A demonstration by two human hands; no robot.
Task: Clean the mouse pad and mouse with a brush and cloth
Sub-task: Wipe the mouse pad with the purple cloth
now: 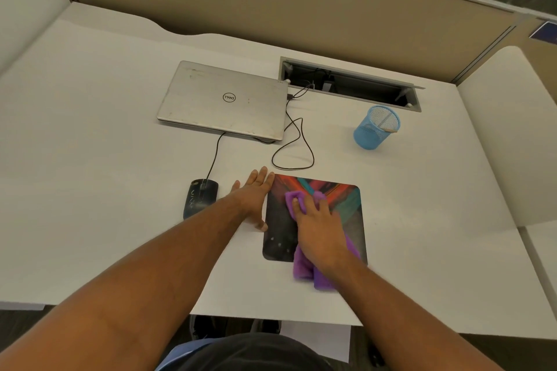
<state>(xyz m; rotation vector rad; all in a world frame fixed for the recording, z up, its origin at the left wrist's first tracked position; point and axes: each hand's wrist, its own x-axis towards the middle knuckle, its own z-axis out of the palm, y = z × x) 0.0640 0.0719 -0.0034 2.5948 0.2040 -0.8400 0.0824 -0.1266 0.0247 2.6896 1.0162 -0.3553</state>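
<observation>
The pad [337, 205] was black with streaks of red, orange and teal. The cloth [310, 272] was purple. The mouse [199, 200] was black with pale markings. The laptop [223, 99] was silver, the mesh cup [376, 127] light blue, the desk [105, 129] white, the partition [271, 9] tan.

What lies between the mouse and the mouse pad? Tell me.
In the head view, the left hand lies flat on the desk between the mouse and the mouse pad, its fingertips at the pad's left edge.
</observation>
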